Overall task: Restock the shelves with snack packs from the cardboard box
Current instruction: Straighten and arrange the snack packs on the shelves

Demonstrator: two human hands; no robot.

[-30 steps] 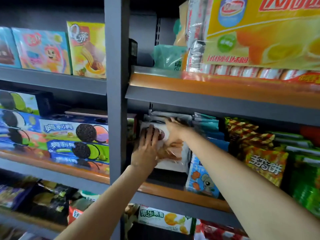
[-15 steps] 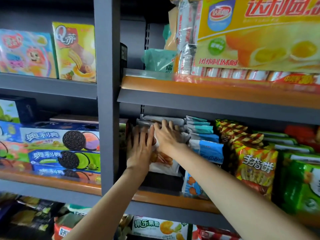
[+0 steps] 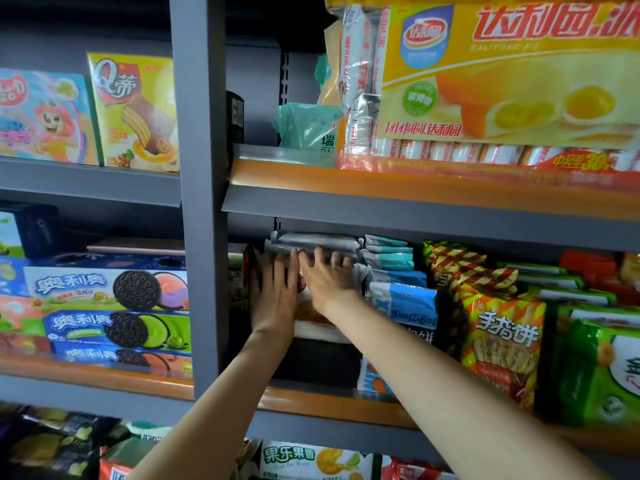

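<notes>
Both hands slid higher, now side by side, flat vs snack pack (image 3: pixel 317 325) on shelf (image 3: pixel 433 183).

Three Oreo boxes (image 3: pixel 114 289) (stacked), two hands (image 3: pixel 301 292), one grey upright post (image 3: pixel 199 188).

Snack pack (image 3: pixel 313 315): front mostly hidden by both hands. Yellow cake bag (image 3: pixel 512 74): cut off top/right edge.

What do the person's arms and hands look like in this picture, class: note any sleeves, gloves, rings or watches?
Both forearms are bare up to the frame's edge, with no sleeve showing. The left hand and right hand wear no gloves. No ring, watch or bracelet shows on either wrist or on the visible fingers.
</notes>
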